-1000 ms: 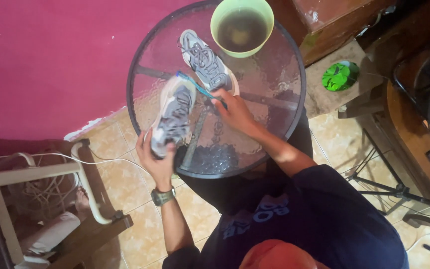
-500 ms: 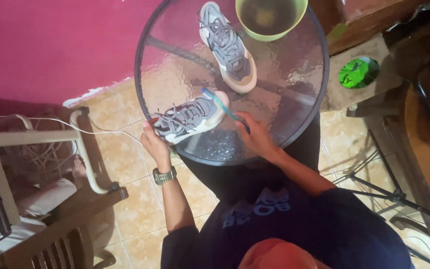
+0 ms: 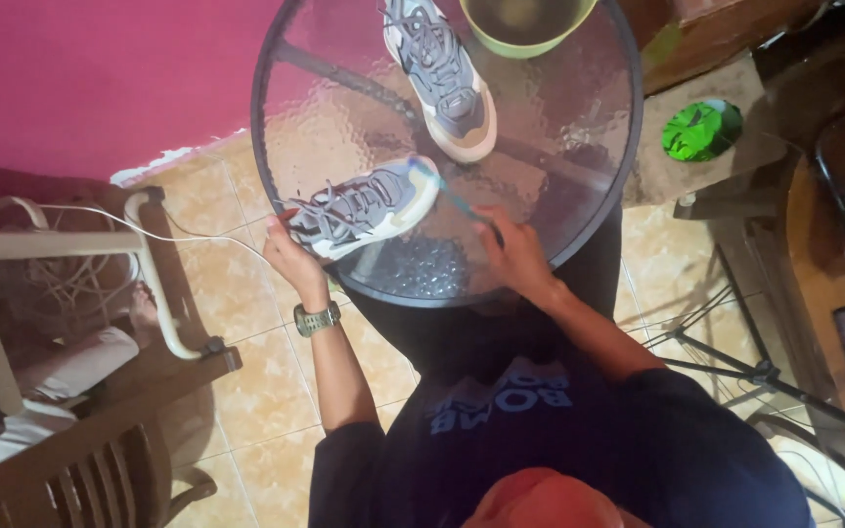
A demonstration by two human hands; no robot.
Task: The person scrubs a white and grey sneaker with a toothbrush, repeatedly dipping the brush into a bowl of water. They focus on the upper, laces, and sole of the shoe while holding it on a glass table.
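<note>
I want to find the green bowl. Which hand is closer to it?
Right. The right hand holds a brush at the table's near edge, below the bowl. The left hand grips a shoe farther away, at the table's left edge.

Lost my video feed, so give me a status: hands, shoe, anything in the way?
Left hand grips the grey sneaker at its heel end. Right hand holds a blue brush at its toe. Second sneaker and green bowl stand apart.

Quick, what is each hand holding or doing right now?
Left hand: closed on the grey sneaker.
Right hand: closed on the blue toothbrush.
</note>
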